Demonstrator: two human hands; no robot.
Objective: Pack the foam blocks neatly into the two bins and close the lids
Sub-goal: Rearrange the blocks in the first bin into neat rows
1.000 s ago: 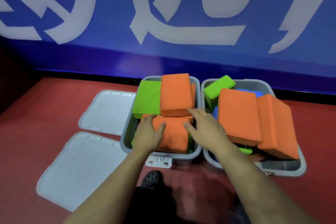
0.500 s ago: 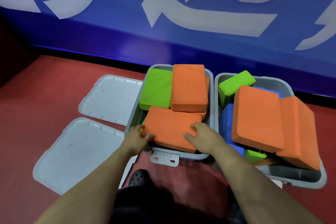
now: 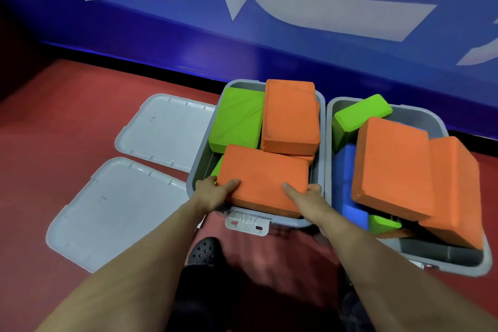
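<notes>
Two grey bins stand side by side on the red floor. In the left bin [image 3: 200, 159] a near orange foam block [image 3: 262, 176] lies tilted over the front rim. My left hand [image 3: 213, 191] grips its left corner and my right hand [image 3: 303, 194] grips its right corner. Behind it lie a green block [image 3: 235, 120] and another orange block [image 3: 291, 116]. The right bin [image 3: 420, 117] holds two big orange blocks [image 3: 390, 167] [image 3: 455, 188] stacked askew above its rim, a green block [image 3: 361, 113], a blue block [image 3: 349, 170] and a small green block [image 3: 382, 224].
Two grey lids lie flat on the floor left of the bins, a far lid [image 3: 165, 129] and a near lid [image 3: 116, 210]. A blue wall with white lettering [image 3: 296, 8] runs close behind the bins. My black shoe [image 3: 203, 250] is below the left bin's latch [image 3: 246, 221].
Both hands slid from the top of the near orange block to its front corners. The block has lifted and tilted toward me over the bin's front rim. The camera moved closer.
</notes>
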